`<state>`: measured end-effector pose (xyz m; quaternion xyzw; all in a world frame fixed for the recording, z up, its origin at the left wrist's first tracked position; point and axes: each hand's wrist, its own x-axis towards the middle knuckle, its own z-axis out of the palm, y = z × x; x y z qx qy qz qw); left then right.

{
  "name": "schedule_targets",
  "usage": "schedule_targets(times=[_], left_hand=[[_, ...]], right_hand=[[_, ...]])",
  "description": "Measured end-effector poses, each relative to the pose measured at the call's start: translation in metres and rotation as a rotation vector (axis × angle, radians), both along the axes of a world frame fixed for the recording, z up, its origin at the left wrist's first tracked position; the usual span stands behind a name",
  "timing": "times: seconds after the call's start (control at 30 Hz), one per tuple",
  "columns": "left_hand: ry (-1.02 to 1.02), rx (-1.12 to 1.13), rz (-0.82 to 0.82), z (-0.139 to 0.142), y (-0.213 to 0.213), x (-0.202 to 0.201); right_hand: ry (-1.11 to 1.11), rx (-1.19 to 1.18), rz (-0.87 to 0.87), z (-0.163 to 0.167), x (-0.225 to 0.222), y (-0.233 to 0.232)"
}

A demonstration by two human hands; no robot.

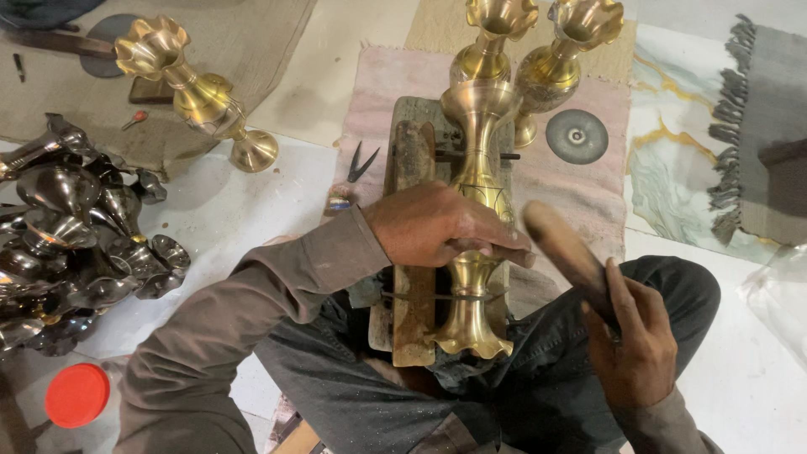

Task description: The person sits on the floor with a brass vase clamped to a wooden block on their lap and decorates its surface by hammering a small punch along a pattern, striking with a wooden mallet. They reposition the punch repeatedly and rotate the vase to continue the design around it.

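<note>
Floor: a pink mat [572, 181] lies on it, with a wooden block [414, 277] on top.
Dark metal pile [71, 231]: at the floor's left edge, near a red lid [76, 394].
Brass vase [477, 210]: lies along the wooden block, in front of the person's lap.
Other vases: two stand at the mat's far edge [538, 59]; one leans at the far left [195, 91].
Left hand [441, 225]: fingers curl down over the brass vase's middle and press on it.
Right hand [635, 340]: fingers closed around a wooden mallet [567, 256], blurred, just right of the vase.
</note>
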<state>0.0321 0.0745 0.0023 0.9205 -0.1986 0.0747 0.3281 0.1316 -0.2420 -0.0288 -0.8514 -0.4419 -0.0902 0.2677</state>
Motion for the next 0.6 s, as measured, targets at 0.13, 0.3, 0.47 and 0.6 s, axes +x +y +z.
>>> schedule_targets(times=[0.13, 0.3, 0.47, 0.6], left_hand=[[-0.043, 0.020, -0.038, 0.002, -0.001, 0.001], [-0.076, 0.006, -0.097, 0.006, 0.001, -0.004], [-0.061, 0.036, -0.043, 0.010, -0.002, -0.006], [-0.079, 0.071, 0.012, 0.008, -0.005, -0.005]], right_hand=[[-0.166, -0.124, 0.039, 0.004, 0.001, -0.004], [-0.095, 0.283, -0.043, 0.001, -0.007, -0.009], [-0.306, 0.238, 0.066, 0.001, -0.006, -0.011], [-0.315, 0.175, 0.068, 0.005, -0.002, -0.009]])
